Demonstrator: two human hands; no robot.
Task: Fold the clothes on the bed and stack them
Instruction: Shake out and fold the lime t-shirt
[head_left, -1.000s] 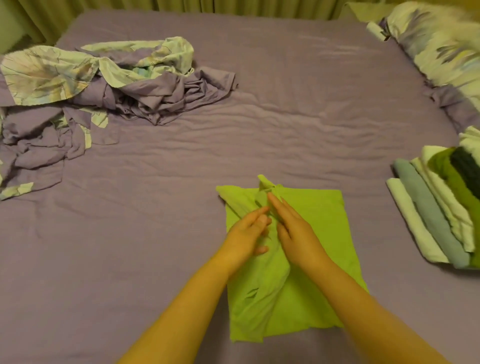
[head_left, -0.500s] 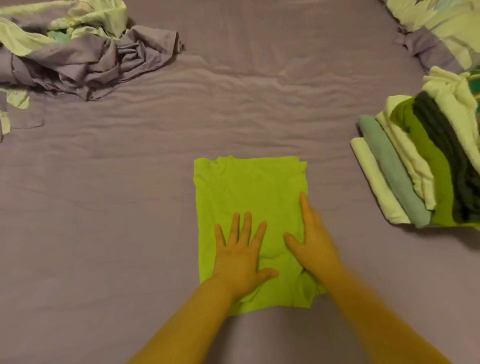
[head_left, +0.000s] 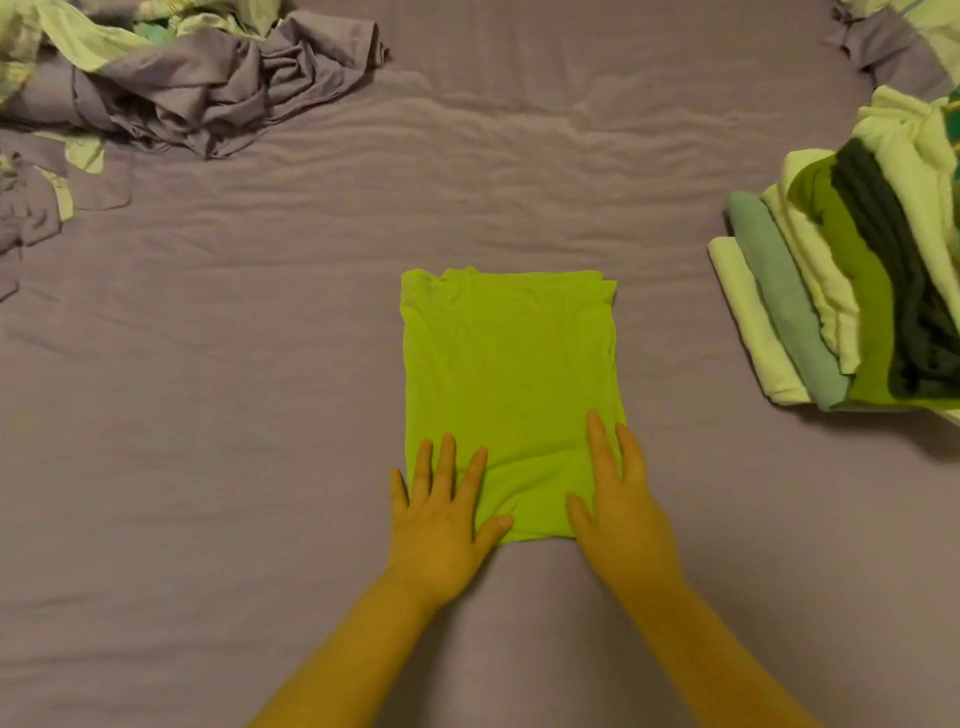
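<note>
A lime-green garment (head_left: 511, 374) lies folded into a flat rectangle in the middle of the purple bed (head_left: 260, 467). My left hand (head_left: 441, 514) rests flat on its near left corner, fingers spread and straight. My right hand (head_left: 618, 499) presses flat on its near right corner, fingers straight. A stack of folded clothes (head_left: 852, 312) in pale green, grey-green, bright green and dark tones sits at the right edge of the bed.
A crumpled heap of purple and leaf-print fabric (head_left: 171, 88) lies at the far left. More purple and patterned bedding (head_left: 904, 47) sits at the far right corner. Wrinkled sheet stretches between the heap, the garment and the stack.
The garment's loose upper part has been folded down into a smooth rectangle. Both hands slid from its middle toward its near corners and lie flat.
</note>
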